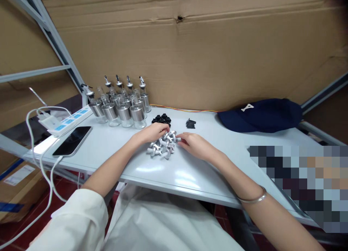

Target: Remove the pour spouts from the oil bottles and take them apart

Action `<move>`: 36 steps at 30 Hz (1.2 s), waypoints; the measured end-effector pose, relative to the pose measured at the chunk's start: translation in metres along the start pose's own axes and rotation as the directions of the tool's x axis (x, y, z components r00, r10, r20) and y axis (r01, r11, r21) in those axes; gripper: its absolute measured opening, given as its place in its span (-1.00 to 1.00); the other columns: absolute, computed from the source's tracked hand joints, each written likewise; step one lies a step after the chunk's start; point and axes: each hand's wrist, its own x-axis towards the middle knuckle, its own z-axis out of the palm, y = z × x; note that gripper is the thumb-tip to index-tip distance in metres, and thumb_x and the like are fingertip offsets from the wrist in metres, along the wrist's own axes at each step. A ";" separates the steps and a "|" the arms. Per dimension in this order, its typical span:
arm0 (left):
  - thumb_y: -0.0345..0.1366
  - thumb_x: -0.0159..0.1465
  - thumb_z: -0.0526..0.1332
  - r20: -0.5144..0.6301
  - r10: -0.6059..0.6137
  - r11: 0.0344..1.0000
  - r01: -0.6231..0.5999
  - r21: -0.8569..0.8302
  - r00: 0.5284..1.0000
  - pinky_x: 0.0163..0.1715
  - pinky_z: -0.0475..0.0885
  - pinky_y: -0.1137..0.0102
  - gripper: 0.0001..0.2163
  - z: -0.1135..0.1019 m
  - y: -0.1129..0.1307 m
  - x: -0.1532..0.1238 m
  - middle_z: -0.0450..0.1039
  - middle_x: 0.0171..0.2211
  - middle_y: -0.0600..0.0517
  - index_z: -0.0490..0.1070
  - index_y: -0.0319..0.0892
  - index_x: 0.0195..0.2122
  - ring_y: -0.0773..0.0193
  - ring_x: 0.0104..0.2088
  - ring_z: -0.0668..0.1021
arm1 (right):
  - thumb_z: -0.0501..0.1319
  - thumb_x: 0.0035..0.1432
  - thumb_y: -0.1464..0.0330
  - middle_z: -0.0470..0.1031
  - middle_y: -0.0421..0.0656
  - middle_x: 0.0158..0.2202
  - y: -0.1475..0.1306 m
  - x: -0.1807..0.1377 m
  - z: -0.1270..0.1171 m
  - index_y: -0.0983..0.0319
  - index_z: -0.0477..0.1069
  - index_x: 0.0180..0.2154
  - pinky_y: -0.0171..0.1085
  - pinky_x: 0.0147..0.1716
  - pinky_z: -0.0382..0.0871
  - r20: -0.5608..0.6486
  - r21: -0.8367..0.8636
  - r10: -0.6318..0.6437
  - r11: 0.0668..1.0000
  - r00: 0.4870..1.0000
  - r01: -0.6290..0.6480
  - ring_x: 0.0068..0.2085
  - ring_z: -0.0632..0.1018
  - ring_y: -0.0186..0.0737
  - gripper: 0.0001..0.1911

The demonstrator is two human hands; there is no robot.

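Note:
A heap of several small silver pourer spouts lies on the pale grey table in front of me. My left hand rests on the heap's far left side, fingers curled down onto the spouts. My right hand lies at the heap's right side, fingertips pinched at one spout. Whether either hand has lifted a piece is hidden by the fingers. Behind the heap sit a cluster of black caps and a small pile of black pieces.
Several glass bottles with steel collars and pourer tops stand at the back left. A phone on a white cable and a power strip lie at the left. A dark blue cap lies at the back right. Cardboard walls the rear.

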 end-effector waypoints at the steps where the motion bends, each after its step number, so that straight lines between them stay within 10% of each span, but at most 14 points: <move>1: -0.40 0.24 -0.05 0.008 0.012 1.000 -0.012 0.007 1.000 -0.29 0.30 0.44 -0.75 0.000 0.000 0.000 0.49 -0.29 0.01 0.41 -0.18 -0.24 0.28 -0.30 0.48 | 0.07 0.23 0.38 0.52 -0.06 -0.19 0.000 0.000 0.000 0.22 0.42 -0.04 -0.31 -0.28 0.26 0.001 0.005 -0.008 1.000 1.000 0.008 -0.26 0.51 -0.17 -0.71; 15: -0.44 0.17 -0.04 -0.004 0.018 0.998 -0.017 0.066 1.000 -0.32 0.32 0.43 -0.72 -0.006 0.002 -0.001 0.52 -0.34 -0.01 0.47 -0.19 -0.29 0.26 -0.34 0.49 | 0.08 0.20 0.36 0.49 -0.10 -0.33 0.002 -0.001 -0.001 0.23 0.44 -0.07 -0.32 -0.32 0.27 0.001 0.053 -0.059 0.997 0.998 0.059 -0.36 0.46 -0.23 -0.71; 23: -0.34 0.27 -0.03 -0.322 -0.046 0.995 0.071 0.065 0.946 -0.26 0.35 0.41 -0.76 -0.026 0.011 -0.009 0.50 -0.27 0.00 0.41 -0.16 -0.18 0.27 -0.31 0.50 | 0.07 0.21 0.39 0.52 -0.09 -0.33 0.000 -0.001 -0.005 0.26 0.43 -0.06 -0.29 -0.32 0.30 -0.087 0.074 -0.065 0.995 0.994 0.072 -0.37 0.48 -0.22 -0.70; 26: -0.32 0.25 0.03 -0.642 -0.065 0.998 0.049 -0.043 0.764 -0.31 0.36 0.43 -0.81 -0.049 0.004 -0.020 0.46 -0.28 0.01 0.35 -0.17 -0.15 0.32 -0.32 0.48 | 0.05 0.21 0.40 0.52 -0.09 -0.31 0.000 -0.001 -0.007 0.27 0.43 -0.06 -0.28 -0.30 0.32 -0.125 0.093 -0.061 0.993 0.990 0.073 -0.36 0.50 -0.22 -0.69; 29: -0.36 0.21 0.10 -0.921 -0.106 0.994 0.064 -0.088 0.375 -0.24 0.37 0.39 -0.77 -0.083 -0.030 -0.036 0.38 -0.22 0.00 0.24 -0.18 -0.09 0.27 -0.19 0.46 | 0.03 0.22 0.41 0.53 -0.09 -0.29 -0.001 0.000 -0.008 0.26 0.44 -0.09 -0.28 -0.30 0.33 -0.170 0.113 -0.049 0.991 0.984 0.069 -0.35 0.51 -0.23 -0.71; 33: -0.35 0.10 0.26 -0.981 -0.163 0.959 0.219 -0.182 -0.102 -0.04 0.27 0.26 -0.61 -0.127 -0.114 -0.065 0.25 -0.09 -0.02 0.12 -0.18 -0.08 0.18 -0.04 0.35 | 0.02 0.22 0.42 0.54 -0.09 -0.24 -0.002 0.000 -0.009 0.25 0.45 -0.13 -0.27 -0.29 0.35 -0.222 0.122 -0.057 0.989 0.973 0.086 -0.34 0.52 -0.24 -0.72; 35: -0.30 0.08 0.30 -0.958 -0.229 0.932 0.244 -0.267 -0.170 0.04 0.17 0.21 -0.57 -0.141 -0.155 -0.080 0.25 -0.12 0.03 0.08 -0.17 -0.12 0.16 0.00 0.31 | 0.01 0.22 0.42 0.54 -0.09 -0.24 -0.002 0.000 -0.009 0.25 0.45 -0.13 -0.27 -0.28 0.35 -0.235 0.116 -0.070 0.988 0.970 0.099 -0.33 0.52 -0.24 -0.72; 36: -0.26 0.13 0.26 -0.954 -0.288 0.925 0.233 -0.299 -0.079 0.01 0.17 0.21 -0.64 -0.144 -0.171 -0.086 0.27 -0.21 0.07 0.08 -0.16 -0.17 0.18 -0.04 0.33 | 0.01 0.23 0.42 0.54 -0.09 -0.24 -0.002 0.000 -0.009 0.25 0.45 -0.14 -0.27 -0.27 0.36 -0.236 0.112 -0.075 0.988 0.969 0.104 -0.32 0.53 -0.24 -0.72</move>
